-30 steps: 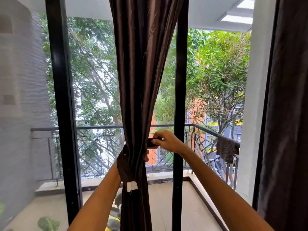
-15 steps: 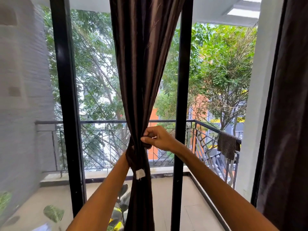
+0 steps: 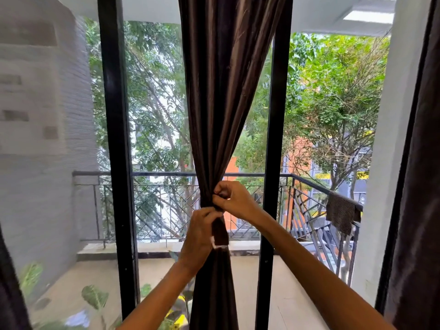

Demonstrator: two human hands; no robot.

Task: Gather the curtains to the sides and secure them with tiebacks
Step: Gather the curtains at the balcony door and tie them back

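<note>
A dark brown curtain (image 3: 223, 96) hangs in the middle of the glass doors, bunched into a narrow waist at railing height. A brown tieback (image 3: 220, 231) with a white tag at its lower end wraps that waist. My left hand (image 3: 201, 231) grips the tieback's hanging end from the left side. Just above, my right hand (image 3: 234, 198) pinches the tieback's other end against the gathered folds. Another dark curtain (image 3: 419, 186) hangs loose along the right edge of the view.
Black door frames (image 3: 116, 163) stand left and right of the curtain. Behind the glass lies a balcony with a metal railing (image 3: 309, 184), a cloth (image 3: 341, 214) draped over it, and leafy plants (image 3: 95, 298) on the floor. A grey wall is at left.
My left hand has come from behind the curtain round to the front and taken the tieback's hanging end. The right hand has shifted slightly left onto the wrapped waist.
</note>
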